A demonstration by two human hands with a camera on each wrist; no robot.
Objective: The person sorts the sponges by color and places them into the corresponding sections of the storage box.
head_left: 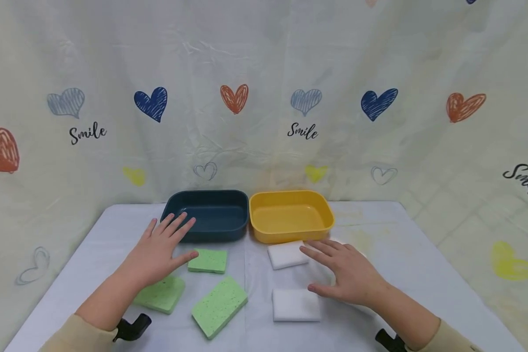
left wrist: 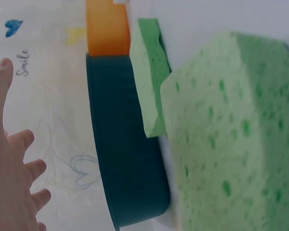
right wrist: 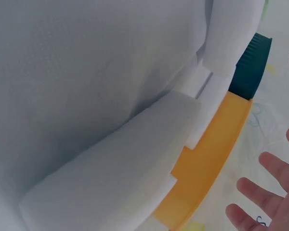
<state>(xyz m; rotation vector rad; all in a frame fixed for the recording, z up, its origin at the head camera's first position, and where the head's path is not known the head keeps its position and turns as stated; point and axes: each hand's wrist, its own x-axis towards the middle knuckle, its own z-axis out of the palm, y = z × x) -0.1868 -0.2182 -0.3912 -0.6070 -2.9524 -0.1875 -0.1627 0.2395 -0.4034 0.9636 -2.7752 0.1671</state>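
My left hand [head_left: 158,256] hovers with spread fingers above the left side of the table, its fingertips overlapping the dark teal bin [head_left: 211,215] in the head view. Below and beside it lie three green sponges: one by the thumb [head_left: 208,261], one partly hidden under the wrist [head_left: 162,294], and one nearer the front [head_left: 220,307]. My right hand [head_left: 349,271], fingers also spread, is over the right side, near two white sponge blocks, a far one [head_left: 287,255] and a near one [head_left: 296,305]. More white sponge [right wrist: 120,168] shows large in the right wrist view. Neither hand holds anything.
A yellow bin [head_left: 290,217] stands right of the teal one at the table's back edge. White cloth [head_left: 255,337] covers the table. Behind it hangs a curtain [head_left: 264,58] printed with hearts and "Smile". Black wrist mounts [head_left: 133,327] show at both sleeves.
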